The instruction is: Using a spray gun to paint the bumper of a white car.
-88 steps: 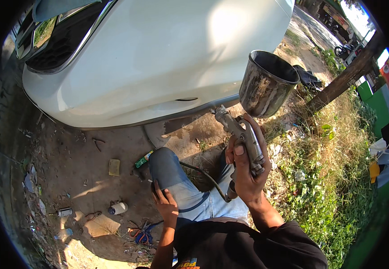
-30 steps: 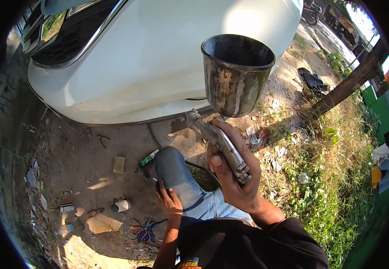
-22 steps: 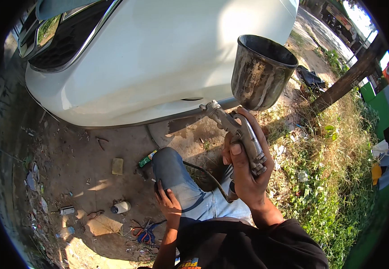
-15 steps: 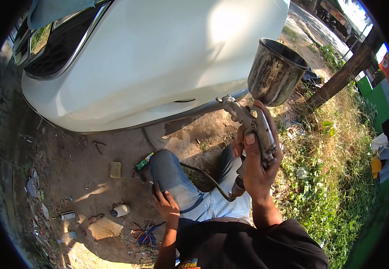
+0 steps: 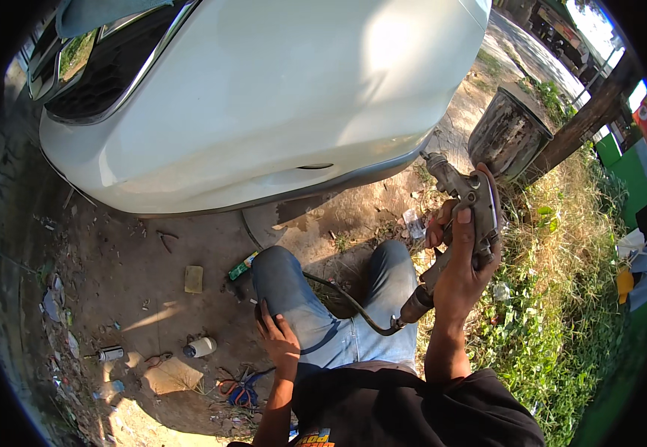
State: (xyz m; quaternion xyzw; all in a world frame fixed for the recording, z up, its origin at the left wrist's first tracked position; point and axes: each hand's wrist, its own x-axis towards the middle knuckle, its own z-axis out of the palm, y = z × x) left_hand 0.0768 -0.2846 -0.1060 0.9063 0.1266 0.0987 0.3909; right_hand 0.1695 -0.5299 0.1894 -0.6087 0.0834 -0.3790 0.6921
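Observation:
My right hand (image 5: 461,261) is wrapped round a metal paint spray gun (image 5: 463,186), raised at the right beyond my knee. A stained metal cup (image 5: 508,138) tops the gun, tilted to the right, and its nozzle faces the car. From the foot of its handle a dark air hose (image 5: 349,298) runs across my lap and down between my legs. My left hand (image 5: 278,339) rests on my left thigh, fingers spread, holding nothing. Ahead stands the glossy white car body panel (image 5: 264,97), with a small dark slot low on it.
On the dirt at the left lie a yellowish block (image 5: 194,279), pliers (image 5: 165,240), a white bottle (image 5: 200,347), a can (image 5: 109,353) and a blue-orange bundle (image 5: 243,391). A green box (image 5: 243,266) is by my left knee. A wooden post (image 5: 588,119) and grass (image 5: 562,298) border the right.
My right hand has carried the spray gun to the right and a little down, away from the car panel, with its cup tilting further. My left hand stays on the thigh.

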